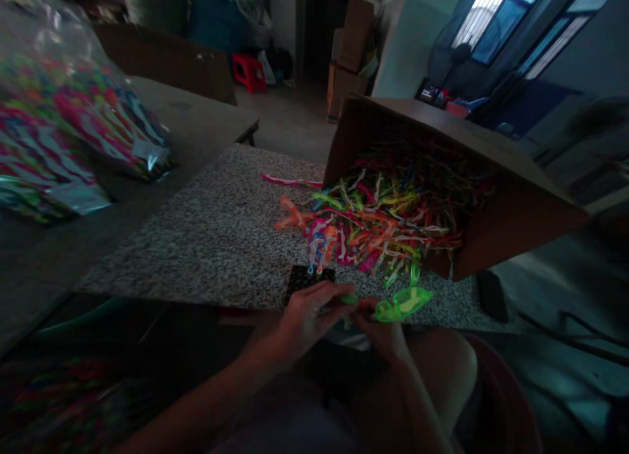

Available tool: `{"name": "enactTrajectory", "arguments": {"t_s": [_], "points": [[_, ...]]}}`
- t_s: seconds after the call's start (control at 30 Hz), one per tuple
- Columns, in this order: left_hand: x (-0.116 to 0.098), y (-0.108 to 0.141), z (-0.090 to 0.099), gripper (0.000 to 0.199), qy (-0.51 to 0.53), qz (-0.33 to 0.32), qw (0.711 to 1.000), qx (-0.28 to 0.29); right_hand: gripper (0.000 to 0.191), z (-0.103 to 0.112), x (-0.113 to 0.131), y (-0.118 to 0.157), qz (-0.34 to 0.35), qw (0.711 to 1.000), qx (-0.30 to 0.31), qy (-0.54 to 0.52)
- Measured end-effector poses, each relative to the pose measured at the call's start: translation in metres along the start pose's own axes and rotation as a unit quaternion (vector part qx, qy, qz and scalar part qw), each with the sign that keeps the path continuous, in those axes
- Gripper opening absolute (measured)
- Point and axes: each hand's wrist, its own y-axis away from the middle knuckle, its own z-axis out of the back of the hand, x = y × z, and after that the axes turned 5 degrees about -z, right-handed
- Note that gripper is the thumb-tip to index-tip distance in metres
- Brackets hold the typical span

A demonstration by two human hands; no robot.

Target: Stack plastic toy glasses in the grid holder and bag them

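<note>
Left hand (312, 318): at the near edge of the table, fingers curled almost shut, a green tip showing at the fingertips.

Right hand (379, 333): just beside the left, fingers pinched closed on a neon green plastic strip (403, 303); the hands overlap, so the exact grip is partly hidden.

Table (196, 244): a speckled stone top, with the strip's free end lying out over it towards the near edge.

Cardboard box (525, 221): tipped on its side near the right of the table, mouth turned towards the hands.

Loose strips (383, 228): a tangled, many-coloured mass fills the box mouth and spills across the table, ending just short of the hands.

Black mat (305, 280): small and dark, at the near edge, touching the front of the spill.

Printed plastic bag (59, 133): bulky and shiny, on a grey table top (191, 123) to the left.

Risk: a sharp pull on the green strip could snag the tangle and drag more strips out. A knock to the tipped box could send them over the near edge, and the dim light makes a dropped strip easy to miss.
</note>
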Motion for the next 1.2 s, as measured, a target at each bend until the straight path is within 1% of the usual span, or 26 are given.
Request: {"name": "enactTrajectory", "arguments": {"t_s": [0.07,0.1,0.13,0.23,0.27,0.3,0.33,0.43,0.47,0.5,0.53,0.6,0.7,0.77,0.87,0.93,1.1,1.13,1.2], "points": [[0.011,0.023,0.007,0.072,-0.002,0.057,0.998,-0.022,0.019,-0.013,0.008,-0.001,-0.018,0.999,-0.003,-0.035],[0.017,0.035,0.010,0.079,-0.012,0.084,0.996,-0.020,0.020,-0.020,0.011,-0.001,-0.030,0.998,-0.004,-0.060],[0.023,0.046,0.011,0.075,-0.026,0.105,0.994,-0.006,0.021,-0.027,0.015,-0.001,-0.040,0.996,0.001,-0.083],[0.036,0.070,0.014,0.026,-0.056,0.131,0.988,0.055,0.023,-0.046,0.026,-0.003,-0.048,0.990,0.025,-0.128],[0.038,0.073,0.015,0.019,-0.058,0.130,0.988,0.062,0.023,-0.049,0.028,-0.005,-0.045,0.989,0.036,-0.135],[0.041,0.075,0.016,0.017,-0.061,0.128,0.988,0.054,0.024,-0.051,0.030,-0.007,-0.038,0.988,0.041,-0.143],[0.044,0.074,0.018,0.017,-0.065,0.130,0.989,0.032,0.027,-0.051,0.030,-0.010,-0.029,0.987,0.044,-0.150],[0.056,0.066,0.026,0.019,-0.094,0.144,0.983,-0.068,0.034,-0.047,0.024,-0.020,0.007,0.988,0.051,-0.149],[0.062,0.062,0.027,0.019,-0.109,0.144,0.979,-0.095,0.033,-0.046,0.020,-0.023,0.015,0.989,0.051,-0.140],[0.069,0.058,0.028,0.019,-0.124,0.136,0.977,-0.110,0.030,-0.047,0.016,-0.026,0.015,0.990,0.051,-0.131],[0.076,0.054,0.028,0.019,-0.138,0.122,0.977,-0.111,0.028,-0.050,0.011,-0.029,0.011,0.991,0.053,-0.123],[0.090,0.047,0.025,0.018,-0.158,0.086,0.979,-0.092,0.025,-0.059,0.004,-0.035,0.000,0.993,0.040,-0.109],[0.102,0.043,0.019,0.019,-0.196,0.039,0.977,-0.071,0.027,-0.075,-0.003,-0.043,0.006,0.998,-0.027,-0.049],[0.104,0.043,0.018,0.021,-0.230,0.015,0.972,-0.054,0.027,-0.082,-0.005,-0.047,0.007,0.998,-0.060,-0.001],[0.103,0.043,0.018,0.022,-0.272,-0.009,0.962,-0.024,0.023,-0.086,-0.004,-0.049,-0.014,0.996,-0.072,0.045],[0.102,0.042,0.017,0.021,-0.285,-0.016,0.958,-0.027,0.019,-0.087,-0.003,-0.049,-0.021,0.995,-0.077,0.066],[0.103,0.040,0.013,0.017,-0.332,-0.039,0.942,-0.043,0.020,-0.086,0.001,-0.049,-0.025,0.995,-0.068,0.063],[0.104,0.041,0.012,0.018,-0.339,-0.043,0.939,-0.044,0.021,-0.087,0.002,-0.049,-0.032,0.994,-0.070,0.079],[0.107,0.043,0.012,0.019,-0.341,-0.044,0.938,-0.044,0.020,-0.089,0.004,-0.050,-0.039,0.985,-0.082,0.144]]}}
